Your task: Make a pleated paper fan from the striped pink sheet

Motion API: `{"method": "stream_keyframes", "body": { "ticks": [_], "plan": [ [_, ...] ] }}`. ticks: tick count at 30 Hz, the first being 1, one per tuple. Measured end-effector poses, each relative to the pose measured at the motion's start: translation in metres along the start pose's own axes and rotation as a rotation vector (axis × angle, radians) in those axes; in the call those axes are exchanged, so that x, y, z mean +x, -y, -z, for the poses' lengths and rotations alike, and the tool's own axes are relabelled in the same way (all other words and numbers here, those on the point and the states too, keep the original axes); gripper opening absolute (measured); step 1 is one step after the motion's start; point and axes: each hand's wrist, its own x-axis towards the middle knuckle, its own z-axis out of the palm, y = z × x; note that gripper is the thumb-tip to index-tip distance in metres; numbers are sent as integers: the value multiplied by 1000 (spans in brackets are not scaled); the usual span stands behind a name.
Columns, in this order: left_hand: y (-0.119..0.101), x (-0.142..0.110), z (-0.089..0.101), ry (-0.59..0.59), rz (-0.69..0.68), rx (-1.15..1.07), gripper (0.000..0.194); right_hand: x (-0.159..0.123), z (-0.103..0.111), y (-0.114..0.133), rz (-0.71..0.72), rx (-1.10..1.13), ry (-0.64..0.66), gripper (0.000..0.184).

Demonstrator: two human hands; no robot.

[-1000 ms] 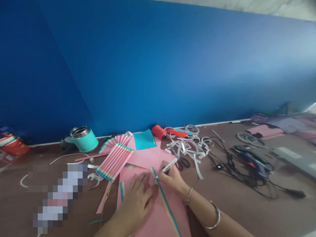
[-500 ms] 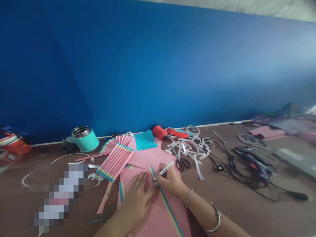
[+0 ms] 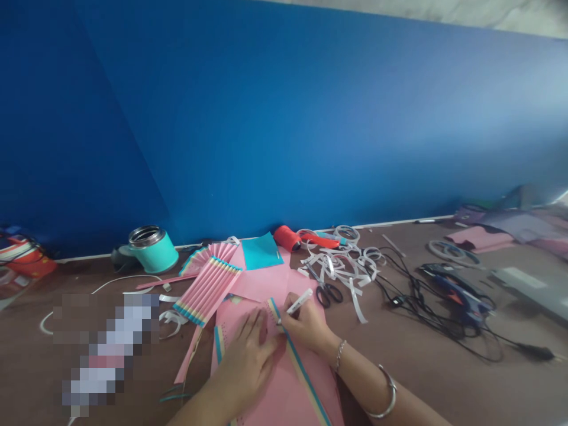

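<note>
A pink paper sheet (image 3: 277,393) with blue and cream strips along its edges lies in front of me. My left hand (image 3: 249,349) rests flat on it, fingers stretched forward. In my right hand (image 3: 306,325) is a white pen (image 3: 299,302), its tip down near the top of the right-hand blue and cream strip (image 3: 298,358). Rows of small dark dots run beside the strips. Left of the sheet is a pleated pink paper piece (image 3: 207,291) with blue and cream ends. Black-handled scissors (image 3: 329,294) lie just beyond my right hand.
Behind are a blue sheet (image 3: 262,251), a red thread spool (image 3: 287,238) and a tangle of white strips (image 3: 339,263). A turquoise container (image 3: 154,251) stands back left. At right are black cables (image 3: 426,305), a dark blue tool (image 3: 461,296) and a grey laptop-like slab (image 3: 532,287).
Almost nothing differs. The pen in my right hand has shifted very slightly, while my left hand stays flat in the same spot.
</note>
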Motion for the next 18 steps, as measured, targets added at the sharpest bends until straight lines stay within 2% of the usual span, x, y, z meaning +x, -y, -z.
{"method": "stream_keyframes", "body": {
  "ticks": [7,12,18],
  "plan": [
    [1,-1,-4,-47,-6,-17,42,-2,4,1,-17,150,44,9],
    [2,-2,-7,-28,-4,-14,47,-5,4,3,-3,46,70,9],
    [3,-2,-7,-27,-9,-10,43,-4,4,4,9,-12,68,9]
  ]
}}
